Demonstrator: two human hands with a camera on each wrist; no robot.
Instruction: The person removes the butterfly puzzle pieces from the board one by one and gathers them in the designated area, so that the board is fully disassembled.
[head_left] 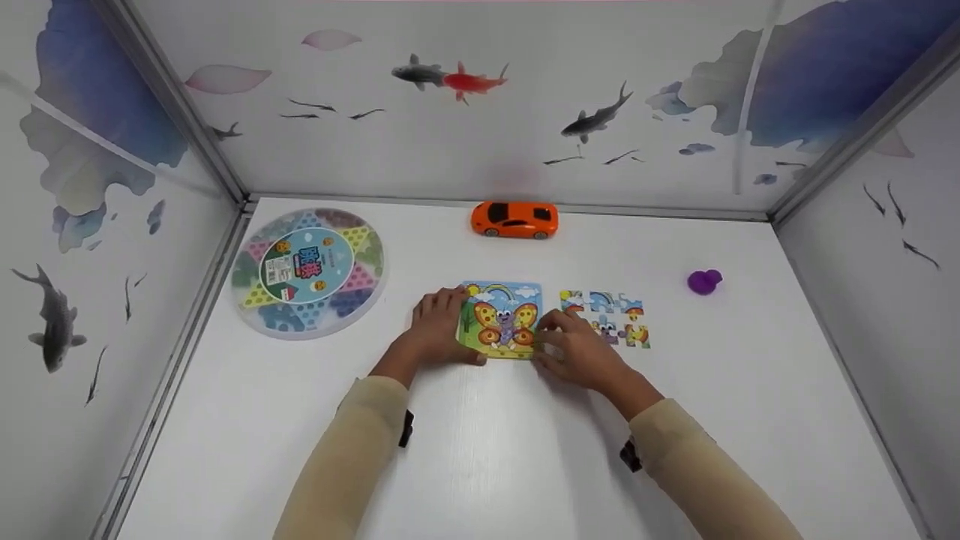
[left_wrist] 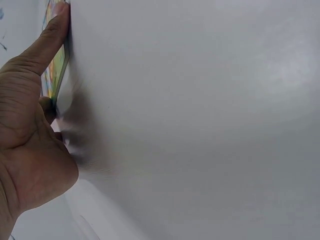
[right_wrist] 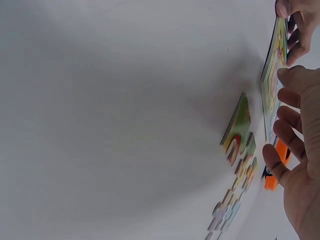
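Observation:
A square jigsaw puzzle (head_left: 504,319) with a butterfly and rainbow picture lies flat on the white table. My left hand (head_left: 437,328) holds it at the left side, fingers by the far left corner and thumb along the near edge. At the puzzle's right side, my right hand (head_left: 583,351) touches it with loosely bent fingers; nothing shows pinched between them. Loose jigsaw pieces (head_left: 602,301) lie in rows just right of the puzzle, partly hidden by the right hand. In the right wrist view, a green piece (right_wrist: 239,125) lies on the table beside the puzzle.
An orange toy car (head_left: 514,220) stands by the back wall. To the left lies a round, clear Chinese checkers box (head_left: 309,274) with a star pattern. A small purple toy (head_left: 704,282) sits at the right. Printed walls enclose the table (head_left: 480,465) at the back and sides.

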